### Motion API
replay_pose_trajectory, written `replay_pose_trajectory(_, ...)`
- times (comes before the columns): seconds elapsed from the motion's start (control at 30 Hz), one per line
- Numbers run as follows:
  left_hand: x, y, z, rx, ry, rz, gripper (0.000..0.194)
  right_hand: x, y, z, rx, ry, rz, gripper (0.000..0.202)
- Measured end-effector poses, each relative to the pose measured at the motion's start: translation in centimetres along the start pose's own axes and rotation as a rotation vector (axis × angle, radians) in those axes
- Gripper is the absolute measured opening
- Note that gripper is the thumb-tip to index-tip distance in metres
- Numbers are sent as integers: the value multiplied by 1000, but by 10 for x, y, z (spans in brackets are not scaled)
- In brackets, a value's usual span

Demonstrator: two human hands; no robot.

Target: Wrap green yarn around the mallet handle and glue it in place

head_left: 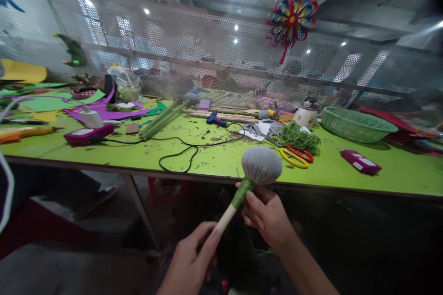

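In front of the table edge I hold a wooden stick (226, 219) topped with a rounded head (262, 164) covered in grey cloth. My left hand (199, 253) is closed around the lower part of the stick, which tilts up to the right. Just under the head, green yarn (242, 193) is wound round the stick in a tight band. My right hand (266, 214) is closed at this band, thumb and fingers pinching the yarn. A loose strand hangs below the right hand.
On the green table (214, 159) lie red and yellow scissors (294, 156), a heap of green yarn (299, 138), a blue glue gun (216, 119) with a black cord, and a purple box (361, 162). A green basket (358, 124) stands right; wrapped green sticks (164, 120) lie left.
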State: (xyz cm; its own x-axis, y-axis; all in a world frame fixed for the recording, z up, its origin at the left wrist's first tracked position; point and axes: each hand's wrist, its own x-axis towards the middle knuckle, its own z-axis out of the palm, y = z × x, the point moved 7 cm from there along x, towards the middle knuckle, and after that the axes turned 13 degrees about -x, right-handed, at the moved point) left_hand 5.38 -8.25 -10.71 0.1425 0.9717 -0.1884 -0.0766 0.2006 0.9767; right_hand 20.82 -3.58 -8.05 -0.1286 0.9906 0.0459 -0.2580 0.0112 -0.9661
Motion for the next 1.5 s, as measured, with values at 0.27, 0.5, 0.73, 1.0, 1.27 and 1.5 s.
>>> replay_pose_trajectory(0.27, -7, -15, 4, -144, -208, -206, 46, 0, 3, 3, 37, -70, -2, 29)
replay_pose_trajectory(0.5, -15, -21, 22, -444, -476, -403, 46, -3, -1, 6, 54, -124, -34, 26)
replay_pose_trajectory(0.73, 1, -2, -3, 58, 25, 116, 41, 6, 3, 1, 24, -26, -2, 23)
replay_pose_trajectory(1.0, -18, -16, 24, -448, -449, -415, 46, -3, -6, 8, 120, -161, -40, 24)
replay_pose_trajectory(1.27, 0, -14, 9, -40, -149, -83, 52, 1, -5, 5, 34, -39, -42, 22)
replay_pose_trajectory(1.5, -9, -8, 10, -200, -138, -179, 44, 0, -4, 2, 21, -11, -18, 28)
